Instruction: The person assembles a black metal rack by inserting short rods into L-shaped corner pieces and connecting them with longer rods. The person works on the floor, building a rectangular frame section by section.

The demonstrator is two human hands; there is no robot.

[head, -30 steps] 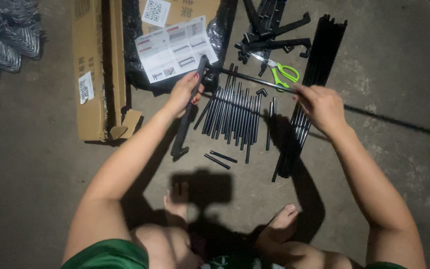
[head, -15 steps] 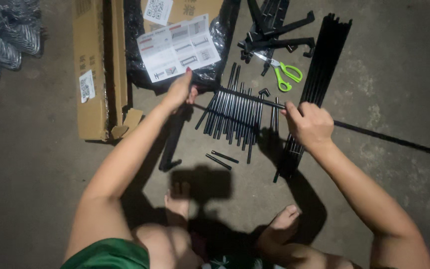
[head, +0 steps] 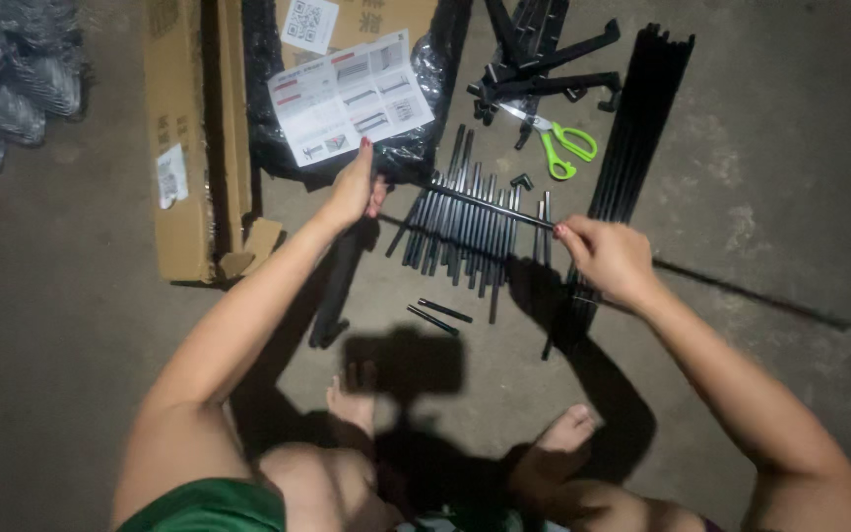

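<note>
Rods of black metal lie in a loose fan (head: 465,227) on the concrete floor (head: 760,197) between our two hands. Our right hand (head: 605,258) pinches one long thin black rod (head: 490,202) by its near end, fingers closed on it, and holds it crosswise just above the fan. Our left hand (head: 355,187) is curled around the top of a thicker black post (head: 339,281) that slants down to the floor; the far end of the thin rod points toward that hand, though we cannot tell whether it touches the post.

Beyond the fan sit green-handled scissors (head: 561,146), a stack of black brackets (head: 544,69) and a bundle of long black bars (head: 632,158). An instruction sheet (head: 352,94) rests on black plastic wrap (head: 416,148) beside an open cardboard box (head: 189,148). Two short black pins (head: 437,315) lie apart, nearer our bare feet (head: 352,399).

We judge the main risk to be the thin rod: held only at one end, it could sag or swing and rake the fan, scattering the rods. The post, steadied by one hand, could slip on the concrete. The light is dim and our own shadow covers the short pins, so they could easily be lost or stepped on.
</note>
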